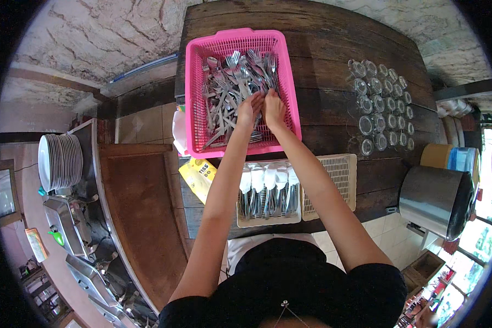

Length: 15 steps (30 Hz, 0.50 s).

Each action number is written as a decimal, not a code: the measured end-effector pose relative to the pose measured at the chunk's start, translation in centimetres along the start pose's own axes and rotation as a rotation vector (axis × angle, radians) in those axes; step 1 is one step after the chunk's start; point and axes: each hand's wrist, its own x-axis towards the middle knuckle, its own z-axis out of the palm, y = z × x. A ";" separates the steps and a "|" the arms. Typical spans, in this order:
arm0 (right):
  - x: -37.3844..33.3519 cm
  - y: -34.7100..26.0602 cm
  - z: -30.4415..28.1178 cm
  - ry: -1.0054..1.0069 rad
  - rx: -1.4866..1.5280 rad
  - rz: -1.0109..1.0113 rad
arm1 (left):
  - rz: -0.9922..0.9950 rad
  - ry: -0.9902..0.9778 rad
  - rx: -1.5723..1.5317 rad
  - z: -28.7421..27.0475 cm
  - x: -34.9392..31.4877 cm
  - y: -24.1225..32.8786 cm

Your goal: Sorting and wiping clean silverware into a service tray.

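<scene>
A pink plastic basket (188,98) holds a jumbled pile of metal forks, spoons and knives (224,93). Both hands reach into its right half and nearly touch each other. My left hand (250,111) has its fingers bent together over the cutlery. Close beside it, my right hand (274,109) is curled, knuckles up, among the fork handles. What lies inside the fingers of either hand is hidden. Between my forearms, a cream tray (268,222) carries several cutlery sets (265,191) wrapped at the top in white napkins.
A second cream slatted tray (341,188) sits right of the first. Upturned glasses (378,104) stand in rows on the dark wooden table (322,65). A yellow packet (198,177) lies left of my forearm. Stacked white plates (60,162) and metal chafing dishes (65,224) stand far left.
</scene>
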 end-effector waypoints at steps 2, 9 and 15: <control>-0.1 0.0 0.1 -0.054 0.039 0.039 | -0.002 -0.010 -0.003 -0.4 0.1 0.0; -0.2 2.6 1.0 -0.160 0.192 -0.013 | -0.020 0.086 0.009 -0.3 0.0 -0.4; -2.2 2.1 -0.7 -0.133 0.477 0.012 | 0.148 0.171 0.045 -1.4 -0.7 -1.0</control>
